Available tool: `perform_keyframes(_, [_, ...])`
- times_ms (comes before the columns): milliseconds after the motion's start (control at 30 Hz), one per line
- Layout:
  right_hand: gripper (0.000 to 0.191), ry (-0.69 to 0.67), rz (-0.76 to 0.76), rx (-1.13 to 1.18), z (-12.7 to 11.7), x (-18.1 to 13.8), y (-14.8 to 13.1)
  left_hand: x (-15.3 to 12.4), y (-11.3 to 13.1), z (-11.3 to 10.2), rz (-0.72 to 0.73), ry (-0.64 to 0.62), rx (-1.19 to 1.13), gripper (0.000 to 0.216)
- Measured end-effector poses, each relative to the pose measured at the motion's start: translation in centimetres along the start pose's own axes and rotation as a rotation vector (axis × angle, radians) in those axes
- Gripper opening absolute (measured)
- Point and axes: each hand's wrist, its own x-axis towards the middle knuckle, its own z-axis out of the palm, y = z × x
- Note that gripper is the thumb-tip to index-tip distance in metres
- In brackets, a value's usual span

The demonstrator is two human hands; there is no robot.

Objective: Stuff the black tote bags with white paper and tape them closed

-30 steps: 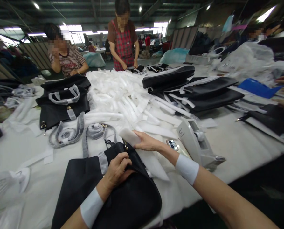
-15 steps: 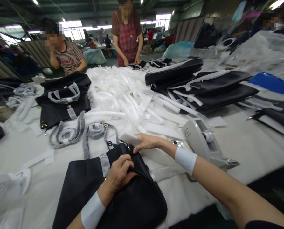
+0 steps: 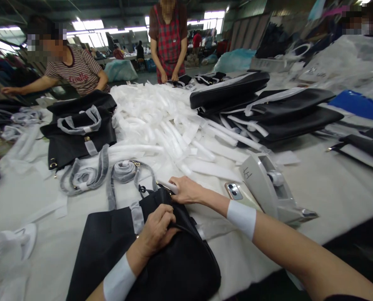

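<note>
A black handbag [image 3: 117,251] lies in front of me on the white table [image 3: 318,196], its grey-wrapped strap [image 3: 123,173] coiled just beyond it. My left hand [image 3: 156,228] is closed, gripping the bag's top edge near the opening. My right hand [image 3: 184,190] is closed on a white foam strip [image 3: 169,187], pressing it against the bag's corner by a metal fitting. Both wrists wear white bands.
A heap of white foam strips [image 3: 161,121] covers the table's middle. A grey tape dispenser [image 3: 267,188] and a phone [image 3: 234,191] lie right of my hands. Black bags [image 3: 79,133] sit at left and stacked bags [image 3: 267,108] at right. Two people work across the table.
My right hand has brought the foam strip down and left onto the bag's corner. The seated person at left has lowered a hand from the face and reached out leftwards.
</note>
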Motion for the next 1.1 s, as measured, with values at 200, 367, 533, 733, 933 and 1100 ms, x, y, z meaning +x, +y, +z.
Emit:
perform_keyframes(200, [0.021,-0.046,0.01,0.018,0.4,0.9,1.6,0.2,-0.5,0.2,-0.012,-0.03,-0.05,0.015])
perform_keyframes(367, [0.027,-0.187,-0.072,0.412,0.0,0.4,3.1,0.1,-0.2,0.1,-0.052,0.011,0.024,0.016])
perform_keyframes(533, [0.021,-0.038,-0.048,0.468,0.9,-0.4,3.0,0.3,0.0,-0.1,-0.048,0.029,0.011,0.016])
perform_keyframes(733, [0.016,0.078,-0.019,0.322,1.4,-0.6,1.8,0.4,0.0,-0.1,-0.002,0.059,-0.011,0.017])
perform_keyframes(933, [0.02,0.155,0.054,-0.049,2.2,-0.6,1.7,0.4,0.0,0.1,-0.023,0.031,-0.057,0.016])
perform_keyframes(1100, [0.023,-0.014,0.05,0.338,2.0,-0.3,2.6,0.4,-0.1,0.2,-0.043,0.021,-0.05,0.018])
